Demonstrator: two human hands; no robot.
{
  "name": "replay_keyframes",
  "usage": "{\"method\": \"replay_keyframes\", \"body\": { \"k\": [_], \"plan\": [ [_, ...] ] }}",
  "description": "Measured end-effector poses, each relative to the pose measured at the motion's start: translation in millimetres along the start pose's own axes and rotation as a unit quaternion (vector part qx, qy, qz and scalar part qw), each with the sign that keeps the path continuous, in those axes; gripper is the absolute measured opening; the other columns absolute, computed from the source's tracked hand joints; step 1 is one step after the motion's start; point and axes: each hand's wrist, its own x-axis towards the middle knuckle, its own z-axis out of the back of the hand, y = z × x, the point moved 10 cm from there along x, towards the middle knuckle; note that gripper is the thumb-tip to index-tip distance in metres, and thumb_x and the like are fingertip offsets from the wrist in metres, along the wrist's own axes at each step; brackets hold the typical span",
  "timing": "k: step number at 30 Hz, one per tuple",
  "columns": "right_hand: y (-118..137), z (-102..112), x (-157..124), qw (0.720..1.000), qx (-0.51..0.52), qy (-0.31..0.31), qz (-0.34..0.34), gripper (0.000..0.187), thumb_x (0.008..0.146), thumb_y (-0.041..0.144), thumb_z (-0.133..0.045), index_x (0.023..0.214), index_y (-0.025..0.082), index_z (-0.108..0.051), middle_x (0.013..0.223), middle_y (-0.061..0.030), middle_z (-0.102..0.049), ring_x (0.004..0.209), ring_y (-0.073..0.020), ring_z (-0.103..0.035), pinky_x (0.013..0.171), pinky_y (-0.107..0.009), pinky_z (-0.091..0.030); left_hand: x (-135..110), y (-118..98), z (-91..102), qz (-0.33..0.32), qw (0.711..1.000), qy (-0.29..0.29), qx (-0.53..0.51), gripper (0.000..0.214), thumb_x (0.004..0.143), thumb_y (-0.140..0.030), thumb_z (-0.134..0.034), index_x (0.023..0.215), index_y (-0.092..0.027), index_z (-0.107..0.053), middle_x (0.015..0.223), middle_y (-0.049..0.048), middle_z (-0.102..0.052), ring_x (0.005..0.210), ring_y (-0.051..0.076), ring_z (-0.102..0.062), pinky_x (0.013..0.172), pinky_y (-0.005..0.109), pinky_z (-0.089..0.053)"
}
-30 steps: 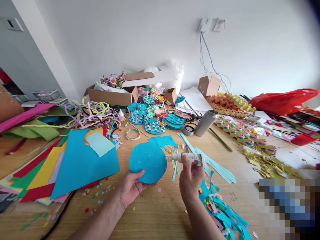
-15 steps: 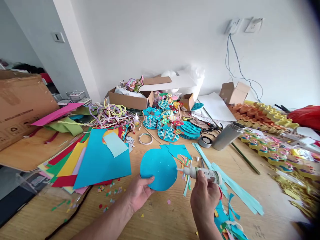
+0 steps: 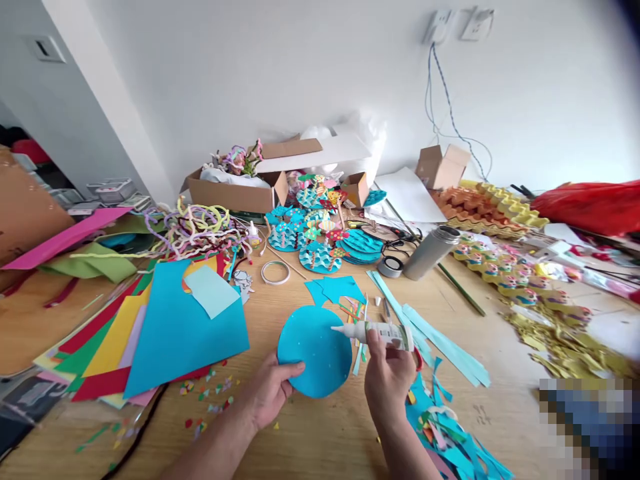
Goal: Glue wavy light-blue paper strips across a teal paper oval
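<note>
Left hand (image 3: 271,392) holding dotted blue disc (image 3: 317,357), right hand (image 3: 389,381) holding white bottle (image 3: 389,335), nozzle (image 3: 344,329) over disc

On the light-brown wooden surface (image 3: 325,443), a silver metal flask (image 3: 429,256) stands beside a squat grey roll of tape (image 3: 391,273), with orange and yellow moulded trays (image 3: 480,208) and a crumpled red plastic bag (image 3: 593,205) farther right. Tangled pastel fuzzy stems (image 3: 195,230) lie near an open brown cardboard box (image 3: 230,195); two square white sockets (image 3: 441,25) sit on the pale wall (image 3: 250,60) above.

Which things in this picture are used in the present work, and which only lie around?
In use:
blue paper disc, in the left hand
white nozzle bottle, in the right hand

Apparently just lying about:
metal flask
red plastic bag
green stick
</note>
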Motion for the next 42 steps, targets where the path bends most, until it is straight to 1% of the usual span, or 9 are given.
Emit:
{"method": "replay_keyframes", "body": {
  "k": [4,10,13,19,27,30,35,38,42],
  "plan": [
    [17.3,-8.4,-9.8,0.996,-0.01,0.047,0.077,0.026,0.072,0.038,-0.072,0.077,0.015,-0.062,0.063,-0.0033,-0.065,0.053,-0.0165,-0.06,0.047,-0.026,-0.046,-1.3,4.8,0.5,0.0,0.999,-0.005,0.037,0.041,0.054,-0.026,-0.085,0.09,-0.013,-0.071,0.094,0.0111,-0.074,0.095,0.03,-0.067,0.077,0.034,-0.052],
    [26.3,-25.2,-27.4,0.968,-0.07,0.148,0.19,0.017,0.075,0.023,-0.07,0.088,0.018,-0.06,0.081,-0.0031,-0.061,0.067,-0.0156,-0.059,0.056,-0.026,-0.051,-2.3,12.0,-3.4,-0.001,0.997,0.032,0.073,0.042,0.06,-0.028,-0.082,0.099,-0.014,-0.072,0.095,0.0106,-0.074,0.091,0.027,-0.067,0.08,0.035,-0.051],
    [25.2,-28.6,-29.8,0.962,-0.076,0.166,0.202,0.016,0.077,0.021,-0.068,0.09,0.019,-0.058,0.085,-0.0039,-0.06,0.072,-0.0161,-0.059,0.059,-0.028,-0.052,-2.5,12.0,-3.5,-0.005,0.997,0.033,0.075,0.042,0.06,-0.028,-0.083,0.098,-0.015,-0.072,0.095,0.0103,-0.074,0.091,0.027,-0.067,0.081,0.036,-0.051],
    [29.5,-32.7,-31.4,0.957,-0.07,0.176,0.218,0.019,0.077,0.019,-0.068,0.092,0.019,-0.056,0.083,-0.0025,-0.057,0.071,-0.016,-0.057,0.058,-0.029,-0.049,-2.1,10.5,-5.1,-0.003,0.996,0.033,0.08,0.044,0.058,-0.031,-0.084,0.097,-0.015,-0.072,0.094,0.0102,-0.074,0.09,0.027,-0.067,0.08,0.036,-0.05],
    [34.0,-32.6,-32.6,0.954,-0.089,0.169,0.229,0.018,0.078,0.021,-0.068,0.092,0.019,-0.055,0.082,-0.0019,-0.057,0.069,-0.015,-0.057,0.056,-0.028,-0.049,-2.5,12.4,-4.7,0.003,0.997,0.027,0.077,0.044,0.054,-0.032,-0.086,0.093,-0.017,-0.073,0.092,0.0088,-0.074,0.089,0.027,-0.067,0.08,0.036,-0.05],
    [33.0,-31.4,-31.5,0.957,-0.091,0.164,0.222,0.018,0.078,0.023,-0.068,0.091,0.019,-0.056,0.082,-0.0018,-0.058,0.068,-0.0155,-0.057,0.055,-0.028,-0.05,-1.2,13.0,-4.2,0.005,0.997,0.027,0.07,0.044,0.054,-0.032,-0.086,0.093,-0.016,-0.073,0.092,0.0093,-0.075,0.09,0.028,-0.067,0.081,0.037,-0.05],
    [27.1,-21.2,-26.5,0.971,-0.09,0.12,0.184,0.019,0.077,0.03,-0.069,0.088,0.018,-0.059,0.077,-0.0018,-0.061,0.062,-0.016,-0.058,0.053,-0.029,-0.049,-0.5,12.1,-5.0,0.008,0.998,0.032,0.052,0.042,0.054,-0.03,-0.086,0.09,-0.015,-0.073,0.092,0.0099,-0.075,0.092,0.029,-0.068,0.081,0.036,-0.051],
    [21.0,-14.3,-21.1,0.985,-0.055,0.094,0.133,0.022,0.076,0.033,-0.07,0.086,0.016,-0.061,0.073,-0.0028,-0.065,0.059,-0.0168,-0.06,0.052,-0.028,-0.049,-1.4,11.8,-4.1,0.012,0.999,0.027,0.044,0.038,0.055,-0.027,-0.085,0.088,-0.013,-0.072,0.093,0.0113,-0.074,0.092,0.029,-0.068,0.079,0.035,-0.052],
    [11.0,-2.4,-10.7,0.998,-0.017,0.033,0.048,0.026,0.074,0.04,-0.071,0.074,0.015,-0.063,0.064,-0.005,-0.067,0.057,-0.0197,-0.063,0.053,-0.03,-0.048,-1.7,9.2,0.7,0.012,1.0,-0.001,0.025,0.042,0.055,-0.023,-0.084,0.094,-0.012,-0.071,0.093,0.012,-0.074,0.093,0.031,-0.068,0.076,0.035,-0.054]
  ]
}}
